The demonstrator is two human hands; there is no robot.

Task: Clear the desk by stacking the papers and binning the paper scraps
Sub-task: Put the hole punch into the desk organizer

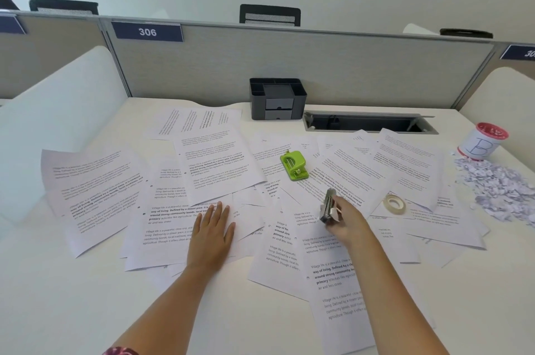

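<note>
Papers [220,169], printed white sheets, lie fanned and overlapping across most of the white tabletop [72,296], from the left edge to the far right. Each sheet is thin, light and limp. Several show punched holes along one margin. They should slide easily over one another and over the smooth top, so they are best gathered by sweeping with a flat palm, then pinched at an edge or corner and squared into a pile. A single sheet lifted by one corner would droop and could crease.

The paper scraps [498,183] form a loose, crumbly heap of tiny white bits at the right edge, just beside a white cup [480,143] with a red rim and a hand-drawn "B". They are too small to pinch singly, and they would scatter at a careless brush. Scooping with cupped palms looks safer.

The left hand [212,227] lies flat on the sheets, fingers straight and slightly apart, holding nothing. The right hand [344,221] is curled round a grey metal stapler [328,207], hard and fairly heavy.

On the sheets also sit a glossy green plastic hole punch [293,166] and a pale tape roll [394,204]. A dark boxy desk organiser [278,98] stands at the back against the grey partition
</note>
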